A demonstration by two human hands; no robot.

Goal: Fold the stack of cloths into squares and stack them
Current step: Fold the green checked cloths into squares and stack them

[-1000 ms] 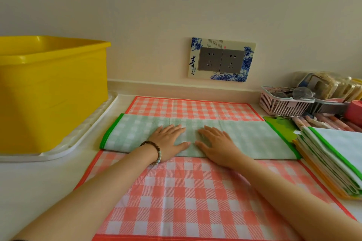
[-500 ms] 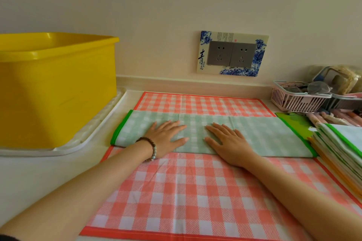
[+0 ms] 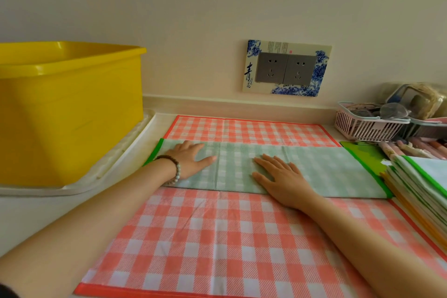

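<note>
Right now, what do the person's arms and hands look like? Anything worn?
Both forearms are bare, with no gloves. The left hand has a bracelet at its wrist, part dark brown beads, part pale ones. The right hand shows no ring or band. A scrap of dark sleeve shows near the left elbow.

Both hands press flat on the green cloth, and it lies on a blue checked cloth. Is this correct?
Not quite. The head view shows the left hand and right hand flat on the green cloth, but it lies on a red checked cloth, not blue.
</note>
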